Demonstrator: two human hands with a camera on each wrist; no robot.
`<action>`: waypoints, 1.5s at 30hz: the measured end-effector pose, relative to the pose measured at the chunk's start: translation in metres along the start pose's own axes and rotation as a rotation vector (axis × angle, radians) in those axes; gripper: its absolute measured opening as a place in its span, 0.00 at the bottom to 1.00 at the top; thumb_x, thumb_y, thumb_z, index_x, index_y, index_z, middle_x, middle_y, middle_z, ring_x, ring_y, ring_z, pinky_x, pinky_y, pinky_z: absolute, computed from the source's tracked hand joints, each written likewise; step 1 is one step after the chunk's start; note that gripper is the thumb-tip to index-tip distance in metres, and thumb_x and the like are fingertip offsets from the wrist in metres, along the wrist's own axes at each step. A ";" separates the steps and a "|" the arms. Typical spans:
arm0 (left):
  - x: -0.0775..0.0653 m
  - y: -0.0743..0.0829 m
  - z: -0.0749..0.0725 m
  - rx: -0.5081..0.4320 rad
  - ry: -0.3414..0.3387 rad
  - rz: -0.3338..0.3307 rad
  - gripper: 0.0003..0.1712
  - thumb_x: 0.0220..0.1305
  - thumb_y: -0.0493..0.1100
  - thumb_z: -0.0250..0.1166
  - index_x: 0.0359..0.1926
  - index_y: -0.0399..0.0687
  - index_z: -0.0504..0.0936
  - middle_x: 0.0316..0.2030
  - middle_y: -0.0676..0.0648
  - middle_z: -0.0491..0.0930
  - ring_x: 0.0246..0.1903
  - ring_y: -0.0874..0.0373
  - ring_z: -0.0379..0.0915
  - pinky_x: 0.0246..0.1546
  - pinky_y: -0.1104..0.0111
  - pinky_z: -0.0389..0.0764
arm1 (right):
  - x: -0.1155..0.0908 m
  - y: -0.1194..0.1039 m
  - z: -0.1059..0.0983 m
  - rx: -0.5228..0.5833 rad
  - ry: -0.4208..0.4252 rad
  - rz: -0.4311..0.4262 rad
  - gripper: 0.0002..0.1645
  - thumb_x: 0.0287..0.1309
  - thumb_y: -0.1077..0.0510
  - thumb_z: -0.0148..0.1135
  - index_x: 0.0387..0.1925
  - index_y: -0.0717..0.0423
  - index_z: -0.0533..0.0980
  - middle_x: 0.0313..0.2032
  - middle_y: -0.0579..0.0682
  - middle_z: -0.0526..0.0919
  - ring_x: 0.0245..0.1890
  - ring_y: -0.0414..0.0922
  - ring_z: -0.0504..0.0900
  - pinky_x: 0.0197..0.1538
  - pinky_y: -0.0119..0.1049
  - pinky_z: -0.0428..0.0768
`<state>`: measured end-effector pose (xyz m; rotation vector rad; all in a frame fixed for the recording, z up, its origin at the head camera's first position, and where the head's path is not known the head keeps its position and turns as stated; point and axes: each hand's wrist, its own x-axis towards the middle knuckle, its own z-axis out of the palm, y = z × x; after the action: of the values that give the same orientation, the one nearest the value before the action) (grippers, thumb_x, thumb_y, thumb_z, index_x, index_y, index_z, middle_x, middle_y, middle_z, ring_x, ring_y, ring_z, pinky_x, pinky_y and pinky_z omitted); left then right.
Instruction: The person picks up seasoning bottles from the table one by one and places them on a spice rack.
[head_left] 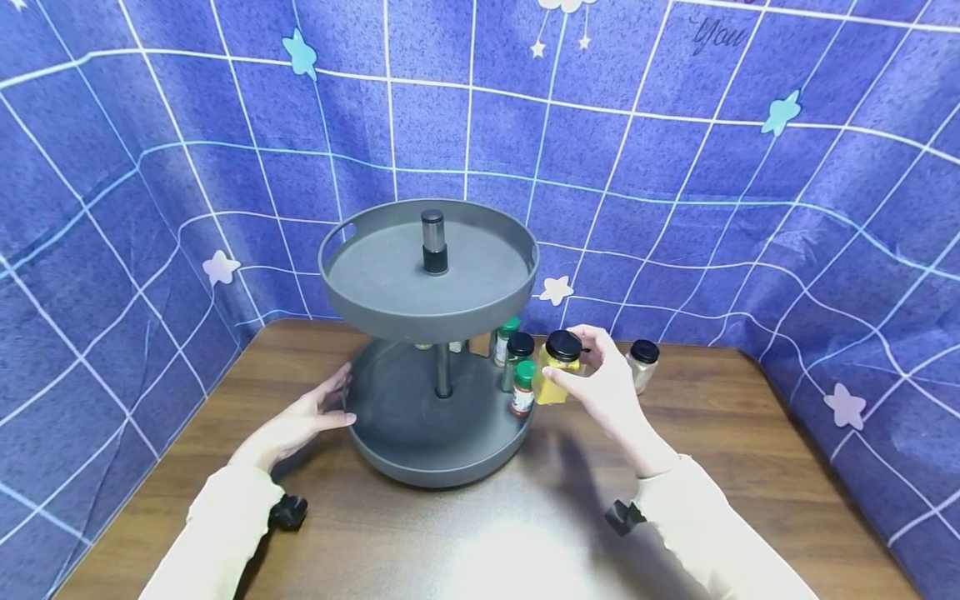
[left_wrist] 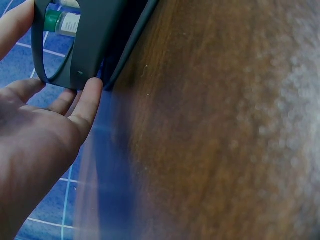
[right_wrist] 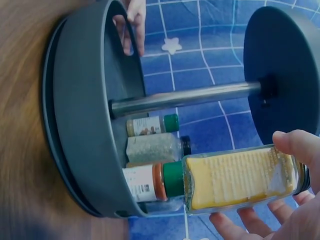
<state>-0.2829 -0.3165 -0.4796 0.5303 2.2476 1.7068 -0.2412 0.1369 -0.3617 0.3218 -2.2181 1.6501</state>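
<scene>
A grey two-tier turntable has an upper tray (head_left: pixel 427 302) and a lower tray (head_left: pixel 435 477) on a metal post (head_left: pixel 444 371). My left hand (head_left: pixel 303 421) touches the left side of the lower tray, fingers and thumb spread along its wall near the handle cutout. With my right hand (head_left: pixel 603 379) I grip a square glass jar of yellow powder (right_wrist: pixel 235 180), black-lidded, over the lower tray's right edge. Beside it on that tray stand a green-capped jar with reddish contents (head_left: pixel 522 402), a black-lidded jar (head_left: pixel 516 354) and another green-capped jar (head_left: pixel 504 343).
Right of my right hand, a black-lidded jar of pale contents (head_left: pixel 642 367) stands on the wooden table (head_left: pixel 712 433). More small containers show partly behind the post, under the upper tray. A blue patterned curtain (head_left: pixel 660 167) surrounds the table at the back and sides.
</scene>
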 end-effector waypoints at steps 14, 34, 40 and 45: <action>0.000 0.001 0.001 -0.014 0.005 0.001 0.53 0.60 0.39 0.64 0.75 0.53 0.37 0.74 0.37 0.36 0.70 0.36 0.36 0.63 0.44 0.49 | -0.004 -0.009 0.020 -0.006 -0.062 0.020 0.36 0.39 0.63 0.77 0.52 0.55 0.71 0.48 0.50 0.79 0.48 0.44 0.77 0.51 0.31 0.73; 0.001 -0.002 0.000 0.000 0.005 0.003 0.53 0.61 0.39 0.64 0.75 0.56 0.38 0.74 0.38 0.36 0.70 0.36 0.38 0.63 0.47 0.51 | -0.016 0.011 0.046 -0.063 -0.111 0.031 0.35 0.36 0.62 0.77 0.50 0.49 0.74 0.44 0.49 0.82 0.47 0.44 0.77 0.54 0.43 0.70; 0.001 -0.002 0.001 -0.038 0.001 0.000 0.54 0.60 0.38 0.64 0.75 0.56 0.37 0.74 0.38 0.34 0.70 0.36 0.35 0.63 0.44 0.49 | -0.022 -0.002 0.048 -0.062 -0.109 0.015 0.33 0.37 0.64 0.76 0.50 0.55 0.74 0.43 0.53 0.83 0.45 0.47 0.78 0.48 0.40 0.72; 0.000 -0.001 0.001 -0.042 0.002 -0.002 0.54 0.60 0.38 0.64 0.75 0.56 0.37 0.74 0.38 0.34 0.70 0.36 0.35 0.63 0.44 0.49 | -0.029 -0.018 0.047 -0.070 -0.122 0.000 0.31 0.39 0.67 0.74 0.50 0.60 0.74 0.43 0.56 0.83 0.44 0.48 0.79 0.40 0.31 0.73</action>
<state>-0.2830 -0.3158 -0.4813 0.5172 2.2074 1.7496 -0.2149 0.0856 -0.3696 0.4146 -2.3582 1.5872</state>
